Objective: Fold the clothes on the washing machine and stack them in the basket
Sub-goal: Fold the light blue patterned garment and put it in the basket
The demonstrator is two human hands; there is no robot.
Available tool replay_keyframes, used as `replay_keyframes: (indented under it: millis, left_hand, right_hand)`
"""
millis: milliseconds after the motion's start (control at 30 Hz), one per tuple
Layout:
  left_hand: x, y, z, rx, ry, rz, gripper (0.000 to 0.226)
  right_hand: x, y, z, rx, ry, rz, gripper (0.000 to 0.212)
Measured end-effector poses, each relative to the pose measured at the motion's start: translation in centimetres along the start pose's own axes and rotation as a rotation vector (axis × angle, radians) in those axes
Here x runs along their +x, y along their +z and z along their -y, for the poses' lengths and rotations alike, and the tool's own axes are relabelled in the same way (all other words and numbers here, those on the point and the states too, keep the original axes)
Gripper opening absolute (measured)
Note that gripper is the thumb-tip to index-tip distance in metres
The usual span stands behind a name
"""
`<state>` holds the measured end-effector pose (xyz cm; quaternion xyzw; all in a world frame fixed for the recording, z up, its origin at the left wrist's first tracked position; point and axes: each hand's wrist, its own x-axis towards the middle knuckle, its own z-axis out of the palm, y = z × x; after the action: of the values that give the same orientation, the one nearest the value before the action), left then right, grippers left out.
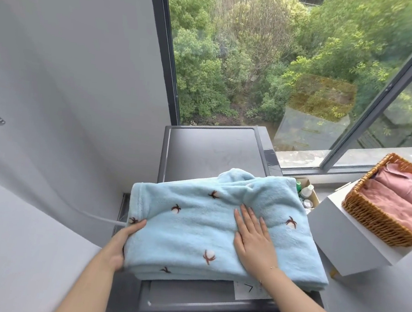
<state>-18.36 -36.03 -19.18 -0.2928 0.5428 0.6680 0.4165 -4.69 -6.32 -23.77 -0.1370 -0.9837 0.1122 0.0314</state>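
blue fleece garment [193, 220] lies folded on the washing machine [208, 148], long axis left to right. basket [371, 219] sits to my right, nearer my right hand [254, 239], pressing flat, fingers straight. my left hand [125, 238] grips the left edge.

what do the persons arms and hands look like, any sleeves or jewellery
Both forearms are bare, with no sleeves in view. The right hand has a thin, fine bracelet at the wrist and longish, neat nails. The left hand shows no ring, watch or band on the part in view. No gloves on either hand.
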Motion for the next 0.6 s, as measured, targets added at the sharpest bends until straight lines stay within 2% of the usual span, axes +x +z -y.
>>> replay_keyframes:
  millis: [167, 333, 600]
  left_hand:
    - [0.1, -0.1, 0.5, -0.027, 0.028, 0.006, 0.048]
    - [-0.7, -0.2, 0.6, -0.045, -0.087, 0.015, 0.055]
    - [-1.5, 0.3, -0.2, 0.019, -0.065, -0.007, 0.05]
  right_hand:
    - [-0.1, 0.0, 0.1, 0.014, 0.005, -0.01, 0.058]
    - [-0.2, -0.1, 0.2, 0.032, -0.005, -0.028, 0.058]
    - [-0.1, 0.1, 0.0, 0.063, -0.018, -0.056, 0.058]
